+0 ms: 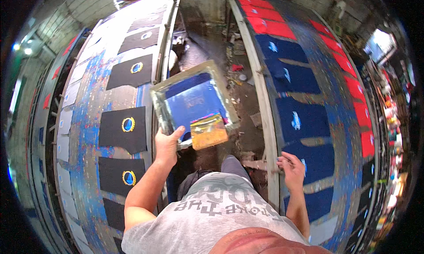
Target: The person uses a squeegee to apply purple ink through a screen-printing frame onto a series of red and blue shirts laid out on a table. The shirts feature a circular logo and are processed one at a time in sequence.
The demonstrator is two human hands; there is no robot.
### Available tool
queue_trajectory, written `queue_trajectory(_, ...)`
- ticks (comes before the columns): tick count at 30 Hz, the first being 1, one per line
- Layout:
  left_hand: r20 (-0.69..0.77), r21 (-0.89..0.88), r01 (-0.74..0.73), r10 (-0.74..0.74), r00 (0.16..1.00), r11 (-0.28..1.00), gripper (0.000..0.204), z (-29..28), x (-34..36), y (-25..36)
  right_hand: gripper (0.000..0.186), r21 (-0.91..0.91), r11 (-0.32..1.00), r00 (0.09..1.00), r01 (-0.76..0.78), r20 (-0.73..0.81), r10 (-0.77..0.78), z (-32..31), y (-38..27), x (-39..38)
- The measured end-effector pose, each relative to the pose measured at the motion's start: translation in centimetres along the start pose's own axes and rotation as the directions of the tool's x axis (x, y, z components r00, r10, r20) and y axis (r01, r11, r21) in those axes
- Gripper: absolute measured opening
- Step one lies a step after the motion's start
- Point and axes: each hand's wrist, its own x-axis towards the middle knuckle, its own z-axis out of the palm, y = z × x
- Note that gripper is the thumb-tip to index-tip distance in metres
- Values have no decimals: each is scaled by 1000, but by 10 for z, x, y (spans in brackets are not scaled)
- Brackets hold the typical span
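Note:
My left hand (168,144) grips the near left corner of a screen-printing frame (222,88), its thumb over the rim. The frame hangs tilted over the aisle, with blue ink on its mesh. A squeegee (209,138), yellow and ink-stained, lies against the frame's near right part. Beside the right table's edge is my right hand (292,168), fingers loosely bent and apart, with nothing visible in it. Close to that hand lies a navy fabric piece (316,163). Dark fabric pieces (122,174) with round blue and yellow prints lie on the left table.
Long printing tables, the left (88,134) and the right (342,143), flank the narrow aisle, both spotted with paint. Red fabric pieces (274,27) lie at the right table's far end. Debris (243,77) litters the aisle floor. Piled coloured items (393,117) line the far right.

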Motion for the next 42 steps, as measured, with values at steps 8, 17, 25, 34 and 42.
queue_trajectory(8,27,-88,28,-25,999,996,45,67,158,39,33,-52,997,989,54,-135,-61,7,-1,210)
queue_trajectory(17,-129,-120,-53,38,991,991,52,124,314,120,28,-125,957,964,261,-17,-265,75,-94,473)
queue_trajectory(25,-252,-112,-130,99,963,985,56,137,497,156,30,-210,443,481,872,536,-694,226,-183,676)
queue_trajectory(34,-295,-52,-42,24,955,998,54,166,752,236,31,-262,426,493,866,586,-643,337,-261,899)
queue_trajectory(42,-95,-21,-78,76,993,997,48,255,946,289,18,-281,591,651,756,421,-631,364,-273,1070)
